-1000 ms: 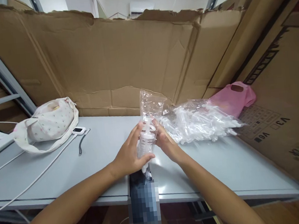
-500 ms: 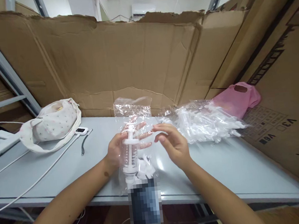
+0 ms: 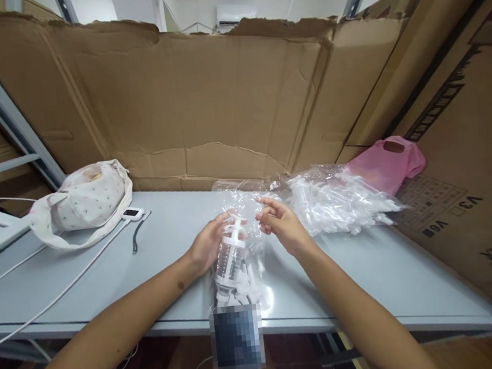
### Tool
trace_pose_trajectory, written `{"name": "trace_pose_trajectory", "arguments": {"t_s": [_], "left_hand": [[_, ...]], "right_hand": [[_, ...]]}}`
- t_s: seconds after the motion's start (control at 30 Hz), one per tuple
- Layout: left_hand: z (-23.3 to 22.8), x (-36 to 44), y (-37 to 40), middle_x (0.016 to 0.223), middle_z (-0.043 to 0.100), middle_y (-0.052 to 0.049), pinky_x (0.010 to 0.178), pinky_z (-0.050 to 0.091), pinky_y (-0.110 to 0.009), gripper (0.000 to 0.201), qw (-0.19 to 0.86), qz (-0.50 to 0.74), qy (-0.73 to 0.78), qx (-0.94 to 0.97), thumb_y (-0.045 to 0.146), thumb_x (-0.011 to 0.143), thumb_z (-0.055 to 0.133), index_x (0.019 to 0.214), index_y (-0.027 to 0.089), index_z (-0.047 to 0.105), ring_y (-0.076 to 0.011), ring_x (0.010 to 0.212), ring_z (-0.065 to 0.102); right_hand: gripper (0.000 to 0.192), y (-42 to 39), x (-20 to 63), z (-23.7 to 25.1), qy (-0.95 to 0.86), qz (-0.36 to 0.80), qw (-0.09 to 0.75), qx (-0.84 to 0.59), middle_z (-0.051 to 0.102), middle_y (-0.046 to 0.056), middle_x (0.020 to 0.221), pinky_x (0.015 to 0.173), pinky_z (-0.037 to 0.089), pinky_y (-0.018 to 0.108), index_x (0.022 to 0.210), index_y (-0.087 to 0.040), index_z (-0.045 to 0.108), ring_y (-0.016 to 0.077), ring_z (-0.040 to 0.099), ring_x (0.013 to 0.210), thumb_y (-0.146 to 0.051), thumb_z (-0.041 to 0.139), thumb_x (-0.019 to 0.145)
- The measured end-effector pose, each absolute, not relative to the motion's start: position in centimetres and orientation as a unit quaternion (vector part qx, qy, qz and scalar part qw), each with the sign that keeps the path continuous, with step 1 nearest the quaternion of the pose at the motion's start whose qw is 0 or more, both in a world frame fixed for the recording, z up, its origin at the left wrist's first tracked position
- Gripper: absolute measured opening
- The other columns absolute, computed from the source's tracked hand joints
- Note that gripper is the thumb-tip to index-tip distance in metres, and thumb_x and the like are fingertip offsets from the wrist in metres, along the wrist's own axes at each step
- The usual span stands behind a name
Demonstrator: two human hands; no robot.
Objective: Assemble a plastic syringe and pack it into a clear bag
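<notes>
Head view: grey table (image 3: 106, 267), big pile (image 3: 339, 201) of bagged syringes at the back looks finished. One syringe (image 3: 231, 255) already sits in its bag (image 3: 244, 231) above the table edge, left hand (image 3: 208, 246) gripping it, right hand (image 3: 282, 224) pinching the top, unsealed I think.

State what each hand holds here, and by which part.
The left hand holds a clear plastic bag containing a white syringe-like piece, gripping its left side; the right hand pinches the bag's upper right edge.
</notes>
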State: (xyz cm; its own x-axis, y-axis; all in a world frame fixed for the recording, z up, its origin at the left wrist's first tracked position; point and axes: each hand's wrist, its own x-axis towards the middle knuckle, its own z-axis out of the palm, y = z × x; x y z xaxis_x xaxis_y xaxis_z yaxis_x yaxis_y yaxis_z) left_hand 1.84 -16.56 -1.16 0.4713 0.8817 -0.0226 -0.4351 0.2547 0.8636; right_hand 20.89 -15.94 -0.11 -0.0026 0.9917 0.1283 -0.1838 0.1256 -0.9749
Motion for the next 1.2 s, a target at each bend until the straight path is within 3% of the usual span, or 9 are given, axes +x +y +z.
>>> {"name": "trace_pose_trajectory", "arguments": {"t_s": [0.1, 0.2, 0.33, 0.43, 0.6, 0.73, 0.9, 1.0, 1.2], "left_hand": [[-1.1, 1.3, -15.7, 0.098, 0.070, -0.008, 0.073, 0.051, -0.029, 0.029, 0.637, 0.476, 0.340, 0.503, 0.037, 0.081, 0.064, 0.102, 0.016, 0.066, -0.0183, 0.081, 0.067], [-0.8, 0.9, -15.1, 0.085, 0.069, -0.006, 0.068, 0.052, -0.028, 0.024, 0.602, 0.479, 0.361, 0.527, 0.035, 0.080, 0.065, 0.093, 0.015, 0.066, -0.0155, 0.072, 0.065], [-0.7, 0.7, -15.0, 0.071, 0.066, 0.000, 0.062, 0.052, -0.028, 0.031, 0.615, 0.456, 0.366, 0.529, 0.031, 0.079, 0.065, 0.107, 0.017, 0.060, -0.0139, 0.060, 0.064], [-0.8, 0.7, -15.0, 0.064, 0.064, 0.001, 0.054, 0.051, -0.027, 0.040, 0.617, 0.443, 0.366, 0.538, 0.041, 0.083, 0.060, 0.115, 0.019, 0.054, -0.0137, 0.050, 0.062], [-0.7, 0.8, -15.2, 0.077, 0.066, -0.001, 0.056, 0.050, -0.026, 0.044, 0.584, 0.424, 0.363, 0.589, 0.037, 0.082, 0.063, 0.120, 0.020, 0.051, -0.0122, 0.052, 0.063], [-0.8, 0.3, -14.5, 0.075, 0.065, 0.001, 0.061, 0.048, -0.026, 0.036, 0.529, 0.478, 0.355, 0.605, 0.028, 0.083, 0.060, 0.118, 0.021, 0.053, -0.0104, 0.056, 0.060], [-0.7, -0.7, -13.6, 0.069, 0.064, 0.000, 0.062, 0.046, -0.027, 0.014, 0.513, 0.489, 0.329, 0.624, 0.023, 0.081, 0.057, 0.093, 0.018, 0.063, -0.0112, 0.056, 0.057], [-0.4, -0.9, -13.5, 0.071, 0.065, -0.001, 0.065, 0.047, -0.028, 0.010, 0.506, 0.502, 0.313, 0.628, 0.021, 0.080, 0.055, 0.079, 0.017, 0.065, -0.0124, 0.059, 0.059], [-0.5, -1.2, -13.5, 0.076, 0.066, -0.002, 0.072, 0.048, -0.031, 0.011, 0.511, 0.519, 0.286, 0.622, 0.022, 0.080, 0.056, 0.077, 0.017, 0.065, -0.0154, 0.066, 0.064]], "right_hand": [[0.040, -16.0, 21.0, 0.0, -0.503, 0.504, 0.574, -0.405, 0.053, -0.008, 0.059, 0.048, 0.035, 0.025, 0.097, -0.020, 0.059, 0.0078, 0.047, 0.046, -0.031, 0.075, 0.062], [0.029, -16.1, 21.0, -0.1, -0.514, 0.495, 0.576, -0.400, 0.053, -0.008, 0.057, 0.049, 0.036, 0.025, 0.090, -0.020, 0.059, 0.0078, 0.047, 0.046, -0.031, 0.072, 0.066], [0.022, -16.2, 21.0, 0.0, -0.509, 0.492, 0.579, -0.405, 0.055, -0.006, 0.059, 0.049, 0.037, 0.025, 0.081, -0.021, 0.055, 0.0078, 0.048, 0.046, -0.030, 0.069, 0.067], [0.024, -16.1, 21.0, -0.2, -0.501, 0.512, 0.571, -0.401, 0.057, -0.005, 0.062, 0.049, 0.039, 0.025, 0.081, -0.021, 0.054, 0.0092, 0.051, 0.050, -0.034, 0.069, 0.068], [0.039, -15.6, 20.9, -0.7, -0.518, 0.516, 0.542, -0.414, 0.059, -0.006, 0.061, 0.052, 0.039, 0.026, 0.094, -0.020, 0.056, 0.0116, 0.056, 0.051, -0.036, 0.075, 0.064], [0.032, -15.4, 21.0, -0.9, -0.540, 0.499, 0.541, -0.409, 0.058, -0.005, 0.061, 0.053, 0.039, 0.027, 0.088, -0.020, 0.062, 0.0111, 0.056, 0.052, -0.039, 0.073, 0.066], [0.023, -15.5, 21.3, -0.9, -0.552, 0.509, 0.546, -0.371, 0.061, -0.002, 0.068, 0.058, 0.043, 0.029, 0.087, -0.023, 0.069, 0.0119, 0.056, 0.058, -0.038, 0.071, 0.071], [0.015, -15.5, 21.4, -0.8, -0.555, 0.507, 0.556, -0.356, 0.063, -0.001, 0.071, 0.064, 0.046, 0.031, 0.083, -0.024, 0.073, 0.0129, 0.057, 0.063, -0.032, 0.068, 0.072], [0.015, -15.4, 21.6, -0.6, -0.556, 0.497, 0.560, -0.362, 0.066, 0.001, 0.066, 0.067, 0.048, 0.033, 0.068, -0.022, 0.074, 0.0143, 0.059, 0.064, -0.020, 0.059, 0.069]]}}
